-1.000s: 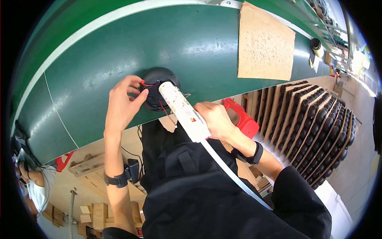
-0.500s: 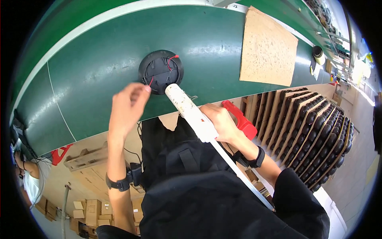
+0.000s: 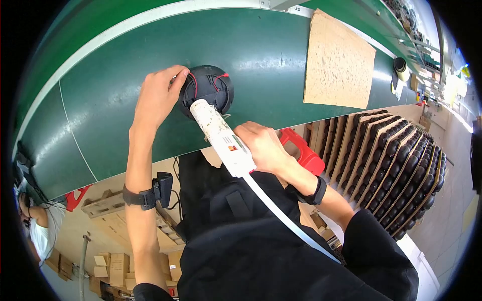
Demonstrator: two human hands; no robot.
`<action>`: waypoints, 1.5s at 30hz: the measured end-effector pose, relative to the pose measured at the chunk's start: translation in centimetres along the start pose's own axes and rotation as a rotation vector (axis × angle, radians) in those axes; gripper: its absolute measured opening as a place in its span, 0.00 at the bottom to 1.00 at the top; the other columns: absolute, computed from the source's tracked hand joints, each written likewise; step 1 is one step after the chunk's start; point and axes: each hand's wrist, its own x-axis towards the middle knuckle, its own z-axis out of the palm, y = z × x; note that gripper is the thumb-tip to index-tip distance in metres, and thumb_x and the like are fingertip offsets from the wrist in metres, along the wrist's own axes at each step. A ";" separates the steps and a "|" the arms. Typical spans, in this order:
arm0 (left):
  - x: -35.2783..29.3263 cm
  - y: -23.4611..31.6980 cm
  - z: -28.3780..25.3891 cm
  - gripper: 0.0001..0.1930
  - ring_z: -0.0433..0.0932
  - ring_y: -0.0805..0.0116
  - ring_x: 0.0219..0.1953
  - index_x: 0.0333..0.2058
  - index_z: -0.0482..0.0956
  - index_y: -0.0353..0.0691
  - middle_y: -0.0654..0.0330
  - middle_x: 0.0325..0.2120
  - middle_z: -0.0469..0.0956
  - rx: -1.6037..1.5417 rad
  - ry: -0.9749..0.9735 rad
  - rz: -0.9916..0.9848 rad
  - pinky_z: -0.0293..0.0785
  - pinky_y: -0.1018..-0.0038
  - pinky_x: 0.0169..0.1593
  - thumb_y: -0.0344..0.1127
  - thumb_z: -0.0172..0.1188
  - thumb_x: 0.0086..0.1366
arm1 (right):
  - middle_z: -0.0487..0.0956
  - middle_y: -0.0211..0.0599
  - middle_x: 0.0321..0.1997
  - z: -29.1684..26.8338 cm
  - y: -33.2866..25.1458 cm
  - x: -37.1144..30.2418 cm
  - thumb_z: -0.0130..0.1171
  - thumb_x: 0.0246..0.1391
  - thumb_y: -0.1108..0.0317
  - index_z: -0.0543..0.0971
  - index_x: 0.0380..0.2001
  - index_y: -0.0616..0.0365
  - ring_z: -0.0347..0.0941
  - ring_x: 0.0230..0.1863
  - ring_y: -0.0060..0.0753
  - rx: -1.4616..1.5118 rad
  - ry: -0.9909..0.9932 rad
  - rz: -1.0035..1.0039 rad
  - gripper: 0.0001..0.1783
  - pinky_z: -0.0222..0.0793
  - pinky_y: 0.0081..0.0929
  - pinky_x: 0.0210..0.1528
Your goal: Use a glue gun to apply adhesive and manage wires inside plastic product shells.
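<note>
A black round case (image 3: pixel 210 89) lies on the green table (image 3: pixel 125 70) in the upper middle of the frame, its open inside facing up. 2 red wires show in it: the left red wire (image 3: pixel 195 86) curves along the case's left side, and the right red wire (image 3: pixel 216 79) bends near its right edge. The left hand (image 3: pixel 161 94) comes up from the lower left, its thumb and fingertips pressed together at the case's upper left rim, pinching the end of the left red wire. The right hand (image 3: pixel 263 148), at the middle of the frame, wraps its curled fingers around a white tube-shaped tool (image 3: pixel 223 140). The tool tilts toward the upper left, and its round tip covers the lower part of the case; whether they touch, I cannot tell. A pale hose (image 3: pixel 286 223) runs from its lower end toward the lower right. Behind the right wrist is a red plastic piece (image 3: pixel 303 153). A brown board (image 3: pixel 340 60) lies on the table at the upper right, well apart from the case, and below it stands a stack of black domes (image 3: pixel 394 168) between upright sheets
</note>
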 end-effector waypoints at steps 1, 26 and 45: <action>0.1 0.0 0.1 0.13 0.84 0.54 0.34 0.41 0.83 0.32 0.46 0.32 0.83 0.032 -0.029 -0.042 0.78 0.67 0.41 0.37 0.56 0.71 | 0.72 0.43 0.23 0.0 -0.1 0.1 0.67 0.45 0.60 0.70 0.25 0.59 0.74 0.30 0.50 -0.029 0.003 0.012 0.17 0.69 0.44 0.28; -8.2 0.3 -1.3 0.08 0.78 0.72 0.35 0.41 0.84 0.37 0.59 0.33 0.82 -0.317 -0.059 -0.218 0.75 0.75 0.37 0.30 0.62 0.64 | 0.74 0.49 0.23 -2.0 0.1 -0.3 0.66 0.42 0.60 0.72 0.25 0.61 0.75 0.28 0.56 0.081 0.052 0.006 0.18 0.70 0.45 0.31; -7.3 -0.8 4.2 0.61 0.60 0.43 0.67 0.69 0.51 0.39 0.45 0.65 0.59 -0.076 0.036 0.031 0.60 0.58 0.69 0.31 0.80 0.36 | 0.82 0.34 0.37 -11.2 3.0 -7.3 0.60 0.60 0.63 0.78 0.47 0.61 0.80 0.34 0.22 0.605 0.081 0.584 0.16 0.75 0.21 0.24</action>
